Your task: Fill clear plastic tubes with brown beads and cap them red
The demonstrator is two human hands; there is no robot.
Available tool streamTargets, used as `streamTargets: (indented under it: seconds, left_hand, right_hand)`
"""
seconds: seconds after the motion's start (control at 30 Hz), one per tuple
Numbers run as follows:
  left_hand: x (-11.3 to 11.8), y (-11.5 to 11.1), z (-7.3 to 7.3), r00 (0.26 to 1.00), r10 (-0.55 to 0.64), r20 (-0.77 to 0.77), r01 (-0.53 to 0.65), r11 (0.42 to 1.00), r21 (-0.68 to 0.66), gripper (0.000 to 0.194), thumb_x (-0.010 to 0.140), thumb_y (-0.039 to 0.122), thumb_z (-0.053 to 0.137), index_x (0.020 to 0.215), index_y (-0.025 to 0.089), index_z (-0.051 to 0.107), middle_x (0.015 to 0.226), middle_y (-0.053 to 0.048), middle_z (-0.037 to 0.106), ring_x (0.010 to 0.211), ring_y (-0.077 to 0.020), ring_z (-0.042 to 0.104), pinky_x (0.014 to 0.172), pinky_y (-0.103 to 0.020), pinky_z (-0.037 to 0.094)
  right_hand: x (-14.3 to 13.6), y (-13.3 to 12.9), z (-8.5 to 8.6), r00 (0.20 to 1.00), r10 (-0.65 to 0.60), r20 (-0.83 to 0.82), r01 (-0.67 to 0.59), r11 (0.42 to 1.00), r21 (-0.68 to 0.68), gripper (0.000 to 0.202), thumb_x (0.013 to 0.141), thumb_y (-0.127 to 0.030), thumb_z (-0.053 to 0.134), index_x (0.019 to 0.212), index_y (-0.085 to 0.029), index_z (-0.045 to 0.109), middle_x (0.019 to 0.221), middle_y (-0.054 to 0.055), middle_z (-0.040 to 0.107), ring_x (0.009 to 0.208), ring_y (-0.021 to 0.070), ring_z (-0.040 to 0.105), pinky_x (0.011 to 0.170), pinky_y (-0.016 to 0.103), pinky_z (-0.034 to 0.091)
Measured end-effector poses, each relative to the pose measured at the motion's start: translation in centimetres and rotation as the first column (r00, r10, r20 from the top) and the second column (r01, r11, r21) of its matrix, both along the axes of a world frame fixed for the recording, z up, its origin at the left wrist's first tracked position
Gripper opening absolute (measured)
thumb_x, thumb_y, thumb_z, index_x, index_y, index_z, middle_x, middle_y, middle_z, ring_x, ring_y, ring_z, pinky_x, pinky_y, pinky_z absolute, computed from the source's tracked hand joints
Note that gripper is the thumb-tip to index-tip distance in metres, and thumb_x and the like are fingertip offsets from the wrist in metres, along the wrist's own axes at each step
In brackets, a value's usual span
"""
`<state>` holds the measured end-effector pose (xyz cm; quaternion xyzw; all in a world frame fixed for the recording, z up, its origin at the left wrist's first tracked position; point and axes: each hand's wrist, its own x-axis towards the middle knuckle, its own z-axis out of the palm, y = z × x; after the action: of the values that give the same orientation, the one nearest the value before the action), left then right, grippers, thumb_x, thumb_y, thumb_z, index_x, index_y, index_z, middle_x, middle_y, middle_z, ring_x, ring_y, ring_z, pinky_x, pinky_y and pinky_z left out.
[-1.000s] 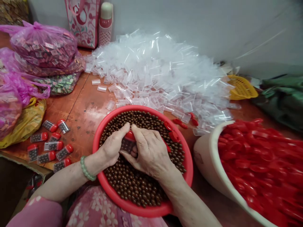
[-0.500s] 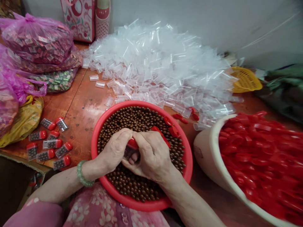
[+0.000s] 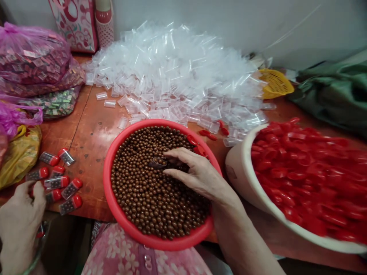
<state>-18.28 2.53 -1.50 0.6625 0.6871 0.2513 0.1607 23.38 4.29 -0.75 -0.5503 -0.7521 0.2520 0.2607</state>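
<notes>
At the lower left, my left hand (image 3: 24, 214) has its fingers apart and partly curled. It is beside several filled clear containers (image 3: 69, 187) with red caps, and no held thing shows in it. Over the red basin (image 3: 110, 206), my right hand (image 3: 192, 170) has thumb and fingers around the end of a dark-looking clear plastic tube (image 3: 157, 163). That tube lies low among the brown beads (image 3: 160, 202) filling the basin. Red caps (image 3: 200, 150) rest on the beads behind the right hand, partly covered by it.
Loose clear tubes (image 3: 172, 72) form a large heap at the back. A white bucket (image 3: 243, 152) of red caps (image 3: 304, 179) stands on the right. Purple bags (image 3: 34, 57) are at the left, a yellow basket (image 3: 276, 84) and dark green cloth (image 3: 338, 95) at the back right.
The two hands were together over the basin around a red-capped container; now they are apart. My left hand has moved to the lower left, and my right is down at the beads with a tube.
</notes>
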Motion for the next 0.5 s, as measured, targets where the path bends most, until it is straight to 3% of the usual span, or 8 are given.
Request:
streamTargets:
  seconds: [0.03,0.1,0.2,0.27,0.3,0.4,0.5]
  left_hand:
    - [-0.1,0.0,-0.2,0.991,0.093,-0.096,-0.085,0.993,0.081,0.041,0.082,0.026,0.063,0.119,0.043,0.058,0.047,0.006,0.051,0.103,-0.0283,0.064,0.064,-0.033,0.032]
    - [0.6,0.4,-0.2,0.972,0.159,-0.171,-0.13,0.977,0.168,0.044,0.08,0.029,0.067,0.122,0.04,0.058,0.063,0.006,0.061,0.119,-0.031,0.055,0.07,-0.036,0.032]
    - [3.6,1.8,0.3,0.99,0.07,-0.122,-0.053,0.989,0.136,0.044,0.083,0.035,0.064,0.127,0.033,0.057,0.106,0.005,0.069,0.116,-0.0311,0.058,0.085,-0.038,0.04]
    - [6.6,2.8,1.0,0.999,-0.031,-0.04,0.035,0.994,0.104,0.037,0.084,0.035,0.065,0.12,0.027,0.061,0.115,0.001,0.068,0.104,-0.027,0.065,0.089,-0.039,0.046]
    - [8.3,3.2,1.4,0.989,-0.15,0.01,0.149,0.987,0.056,0.036,0.085,0.035,0.064,0.12,0.024,0.061,0.12,-0.002,0.068,0.105,-0.0254,0.065,0.093,-0.039,0.048]
    - [13.2,4.0,2.1,0.884,-0.446,0.139,0.436,0.895,0.099,0.036,0.087,0.032,0.061,0.12,0.017,0.06,0.12,-0.008,0.068,0.109,-0.0237,0.064,0.099,-0.039,0.049]
    - [16.4,4.4,1.9,0.79,-0.574,0.215,0.562,0.818,0.12,0.037,0.088,0.029,0.06,0.122,0.014,0.057,0.121,-0.012,0.067,0.112,-0.0241,0.063,0.101,-0.04,0.049]
  right_hand:
    - [-0.1,0.0,0.1,1.0,-0.013,-0.002,0.013,1.0,0.002,0.035,0.085,-0.03,0.069,0.117,-0.018,0.059,0.109,0.008,0.066,0.099,0.0212,0.065,0.087,0.037,0.055]
    - [-0.6,0.2,0.1,1.0,-0.008,0.015,0.008,1.0,0.001,0.035,0.085,-0.027,0.068,0.118,-0.018,0.059,0.109,0.008,0.067,0.098,0.0211,0.065,0.085,0.037,0.056]
    - [-1.4,0.5,-0.2,0.999,0.041,0.031,-0.041,0.999,0.009,0.024,0.087,-0.021,0.064,0.111,-0.018,0.062,0.104,0.008,0.069,0.095,0.0208,0.066,0.084,0.037,0.056]
    - [-1.8,0.5,-0.4,0.999,0.038,0.02,-0.038,0.999,0.039,0.017,0.088,-0.017,0.061,0.105,-0.019,0.063,0.098,0.007,0.071,0.09,0.0198,0.068,0.082,0.036,0.056]
    - [-1.9,0.4,-0.4,1.0,0.028,0.0,-0.028,0.998,0.058,0.015,0.088,-0.017,0.061,0.103,-0.019,0.063,0.095,0.006,0.071,0.087,0.0193,0.068,0.08,0.035,0.056]
    - [-1.9,0.2,-0.4,0.996,-0.028,-0.087,0.039,0.99,0.132,0.018,0.088,-0.021,0.063,0.106,-0.019,0.063,0.097,0.006,0.072,0.088,0.0192,0.069,0.079,0.035,0.057]
    - [-1.7,0.1,-0.3,0.996,-0.02,-0.082,0.036,0.98,0.196,0.016,0.089,-0.02,0.061,0.104,-0.02,0.064,0.096,0.007,0.072,0.088,0.0195,0.069,0.08,0.036,0.057]
